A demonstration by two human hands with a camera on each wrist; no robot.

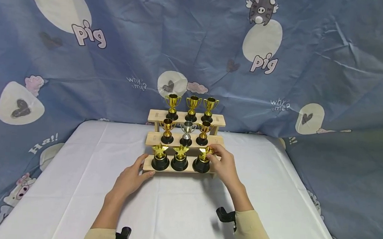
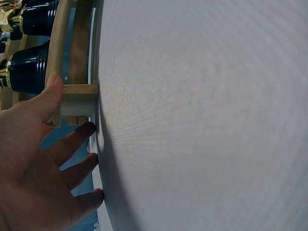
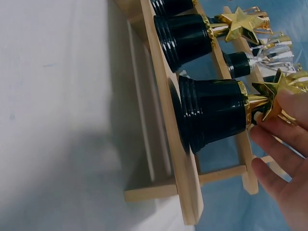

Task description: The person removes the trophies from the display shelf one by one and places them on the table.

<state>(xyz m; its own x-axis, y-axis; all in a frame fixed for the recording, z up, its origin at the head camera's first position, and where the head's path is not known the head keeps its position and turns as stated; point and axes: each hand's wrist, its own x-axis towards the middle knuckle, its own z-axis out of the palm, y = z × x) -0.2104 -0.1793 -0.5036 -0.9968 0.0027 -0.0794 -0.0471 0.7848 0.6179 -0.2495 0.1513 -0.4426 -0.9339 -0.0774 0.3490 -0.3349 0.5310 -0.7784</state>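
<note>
A three-step wooden display stand (image 1: 188, 172) bears several small trophies. At its left end my left hand (image 1: 130, 178) holds the corner of the lowest step, thumb on the front edge. In the left wrist view the other fingers of that hand (image 2: 43, 163) spread out beside the stand, tips at the white cloth. My right hand (image 1: 223, 163) pinches the gold star of the right-hand star trophy (image 3: 214, 113) between thumb and fingers. Its black base is right at the lowest step. Two more star trophies, a middle one (image 1: 180, 159) and a left one (image 1: 160, 157), stand alongside.
On the middle step, a silver cup trophy (image 1: 187, 134) stands between two gold cup trophies. Three gold cup trophies (image 1: 192, 106) line the top step. A white cloth (image 1: 179, 213) covers the table. Blue printed fabric (image 1: 195, 54) hangs behind and at both sides.
</note>
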